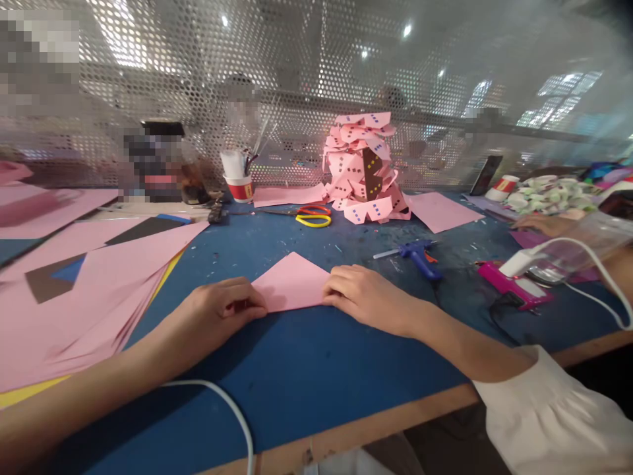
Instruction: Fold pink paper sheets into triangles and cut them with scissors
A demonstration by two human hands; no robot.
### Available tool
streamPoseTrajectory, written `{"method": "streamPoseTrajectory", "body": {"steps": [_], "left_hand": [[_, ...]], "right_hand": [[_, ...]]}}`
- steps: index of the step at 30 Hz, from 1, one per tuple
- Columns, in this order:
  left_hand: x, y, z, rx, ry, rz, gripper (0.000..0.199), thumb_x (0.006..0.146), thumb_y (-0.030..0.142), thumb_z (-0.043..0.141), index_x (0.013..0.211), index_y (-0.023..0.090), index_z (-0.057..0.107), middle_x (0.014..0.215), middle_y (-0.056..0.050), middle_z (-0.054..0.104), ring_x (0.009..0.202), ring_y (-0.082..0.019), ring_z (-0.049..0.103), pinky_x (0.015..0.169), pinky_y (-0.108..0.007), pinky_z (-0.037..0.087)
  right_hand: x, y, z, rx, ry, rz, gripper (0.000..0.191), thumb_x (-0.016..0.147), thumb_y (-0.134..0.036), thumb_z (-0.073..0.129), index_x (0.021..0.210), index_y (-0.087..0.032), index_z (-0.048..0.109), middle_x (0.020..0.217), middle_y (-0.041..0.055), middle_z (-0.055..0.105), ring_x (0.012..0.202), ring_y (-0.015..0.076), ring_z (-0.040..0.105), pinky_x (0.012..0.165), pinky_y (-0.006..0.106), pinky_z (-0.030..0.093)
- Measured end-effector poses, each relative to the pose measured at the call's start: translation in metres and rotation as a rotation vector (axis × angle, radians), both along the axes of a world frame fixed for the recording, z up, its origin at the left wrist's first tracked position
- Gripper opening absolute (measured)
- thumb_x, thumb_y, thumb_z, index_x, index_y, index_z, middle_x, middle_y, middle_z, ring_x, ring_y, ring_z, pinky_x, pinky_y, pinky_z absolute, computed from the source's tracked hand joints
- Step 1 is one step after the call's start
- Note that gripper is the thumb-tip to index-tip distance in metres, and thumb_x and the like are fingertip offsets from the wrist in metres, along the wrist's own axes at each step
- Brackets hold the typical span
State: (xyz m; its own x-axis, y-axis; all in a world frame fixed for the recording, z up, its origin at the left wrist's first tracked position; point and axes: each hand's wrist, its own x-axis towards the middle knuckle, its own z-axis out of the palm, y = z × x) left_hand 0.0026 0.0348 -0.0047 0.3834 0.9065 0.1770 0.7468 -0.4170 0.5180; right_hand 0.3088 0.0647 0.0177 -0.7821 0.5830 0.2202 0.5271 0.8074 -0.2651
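Note:
A pink sheet of paper (293,284), its visible outline a triangle with the point facing away from me, lies at the middle of the blue table. My left hand (220,307) pinches its left corner between thumb and fingers. At the opposite corner, the fingers of my right hand (359,293) are closed on the paper too. Both corners are partly hidden under the fingertips. A straight lower edge runs between the two hands, close to the table top.
Pink sheets (64,330) are piled at left. Scissors (312,216), a paper cup (239,187) and stacked pink paper shapes (359,168) stand behind. A blue glue gun (419,256) and magenta power strip (514,285) lie right. A white cable (230,402) crosses the front; another person's hand (548,224) is far right.

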Motion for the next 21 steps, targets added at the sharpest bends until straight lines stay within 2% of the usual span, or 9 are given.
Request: {"method": "streamPoseTrajectory", "body": {"steps": [4, 8, 13, 21], "left_hand": [[0.002, 0.001, 0.004, -0.081, -0.021, 0.102, 0.031, 0.084, 0.058, 0.065, 0.088, 0.028, 0.074, 0.076, 0.001, 0.071, 0.067, -0.019, 0.062, 0.062, -0.028, 0.046], [0.004, 0.001, 0.009, -0.134, -0.008, 0.132, 0.034, 0.082, 0.06, 0.064, 0.085, 0.027, 0.073, 0.074, 0.001, 0.071, 0.067, -0.02, 0.063, 0.063, -0.03, 0.046], [0.001, 0.003, 0.007, -0.116, 0.02, 0.169, 0.036, 0.079, 0.062, 0.066, 0.082, 0.027, 0.074, 0.071, 0.001, 0.069, 0.066, -0.02, 0.062, 0.062, -0.029, 0.044], [-0.005, 0.005, 0.013, -0.198, 0.088, 0.151, 0.034, 0.081, 0.059, 0.066, 0.086, 0.026, 0.074, 0.078, 0.001, 0.072, 0.073, -0.02, 0.063, 0.067, -0.029, 0.043]], "right_hand": [[-0.002, 0.0, 0.001, -0.108, 0.058, -0.08, 0.011, 0.1, -0.024, 0.06, 0.091, -0.019, 0.065, 0.094, 0.0025, 0.067, 0.084, 0.0151, 0.061, 0.079, 0.028, 0.044], [-0.003, 0.002, 0.001, -0.237, 0.127, -0.148, 0.007, 0.095, -0.023, 0.065, 0.09, -0.02, 0.064, 0.09, 0.0002, 0.068, 0.077, 0.0127, 0.06, 0.071, 0.025, 0.042], [-0.002, 0.005, -0.001, -0.241, 0.134, -0.179, 0.01, 0.093, -0.025, 0.068, 0.086, -0.019, 0.065, 0.087, -0.0007, 0.068, 0.075, 0.0121, 0.059, 0.068, 0.024, 0.039], [-0.001, 0.007, 0.0, -0.275, 0.134, -0.197, 0.013, 0.092, -0.029, 0.071, 0.084, -0.02, 0.067, 0.084, -0.0012, 0.068, 0.074, 0.0122, 0.059, 0.066, 0.024, 0.037]]}}
